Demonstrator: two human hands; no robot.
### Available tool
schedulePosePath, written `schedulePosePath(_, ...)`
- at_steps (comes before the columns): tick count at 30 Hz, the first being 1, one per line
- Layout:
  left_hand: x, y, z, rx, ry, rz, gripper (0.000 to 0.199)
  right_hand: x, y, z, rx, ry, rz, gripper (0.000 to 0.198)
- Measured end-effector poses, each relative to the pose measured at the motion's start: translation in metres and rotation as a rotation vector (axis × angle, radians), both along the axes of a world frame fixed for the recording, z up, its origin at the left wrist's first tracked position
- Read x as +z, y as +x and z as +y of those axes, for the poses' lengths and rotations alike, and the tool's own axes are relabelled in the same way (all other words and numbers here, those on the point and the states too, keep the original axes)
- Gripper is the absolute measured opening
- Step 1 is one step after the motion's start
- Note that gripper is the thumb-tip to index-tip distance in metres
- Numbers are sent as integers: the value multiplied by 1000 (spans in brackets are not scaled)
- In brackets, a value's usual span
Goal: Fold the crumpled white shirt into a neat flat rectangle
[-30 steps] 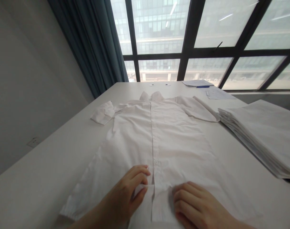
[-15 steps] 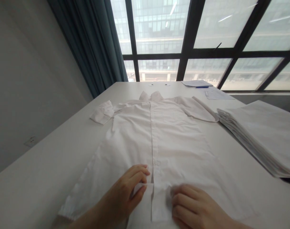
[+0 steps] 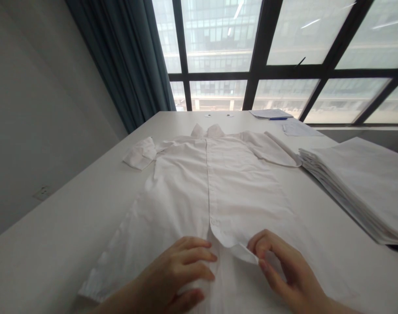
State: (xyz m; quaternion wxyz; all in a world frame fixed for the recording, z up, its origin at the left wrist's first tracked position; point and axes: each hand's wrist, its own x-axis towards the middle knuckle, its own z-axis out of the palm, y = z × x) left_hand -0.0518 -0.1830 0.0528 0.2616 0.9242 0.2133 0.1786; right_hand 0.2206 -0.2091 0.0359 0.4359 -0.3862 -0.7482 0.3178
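A white button-up shirt (image 3: 218, 183) lies flat, front up, on the white table (image 3: 55, 235), collar toward the window. My left hand (image 3: 175, 274) rests flat on the left front panel near the hem, fingers spread beside the placket. My right hand (image 3: 284, 270) pinches the lower edge of the right front placket (image 3: 238, 248) between thumb and fingers and holds it lifted and folded back off the shirt.
A stack of folded white cloth (image 3: 358, 183) sits at the right of the table. Papers and a blue pen (image 3: 279, 118) lie at the far edge by the window. A dark curtain (image 3: 127, 61) hangs at the back left.
My right hand has lifted the lower placket edge and peeled it back to the right. My left hand slid down and flattened on the left panel.
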Motion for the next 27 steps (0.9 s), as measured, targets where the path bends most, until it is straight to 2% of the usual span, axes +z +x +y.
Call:
schedulePosePath(3,8,2,0,-148,60,52,30,4,-1,-1,50,30,12,13)
schedulePosePath(5,10,3,-2,-174,81,9,30,10,-3,-3,112,52,-37,14)
schedulePosePath(8,8,5,-4,-151,77,-127,43,21,-9,-5,271,59,-266,16)
schedulePosePath(10,7,5,-5,-116,102,-206,48,25,-11,-5,370,113,-425,13)
schedulePosePath(13,5,4,-3,-45,171,-232,36,22,-9,-3,338,231,-522,17)
schedulePosePath(16,3,2,-2,14,231,-119,18,12,-2,0,234,318,-566,27)
schedulePosePath(17,1,1,-1,39,251,-54,19,7,0,1,214,340,-592,31)
schedulePosePath(19,-4,-2,-1,88,271,99,35,-2,4,4,181,353,-665,38)
schedulePosePath(22,-15,-6,-1,131,257,254,60,-9,5,6,176,289,-763,48)
schedulePosePath(27,-19,-8,0,122,204,311,63,0,2,7,310,208,-773,48)
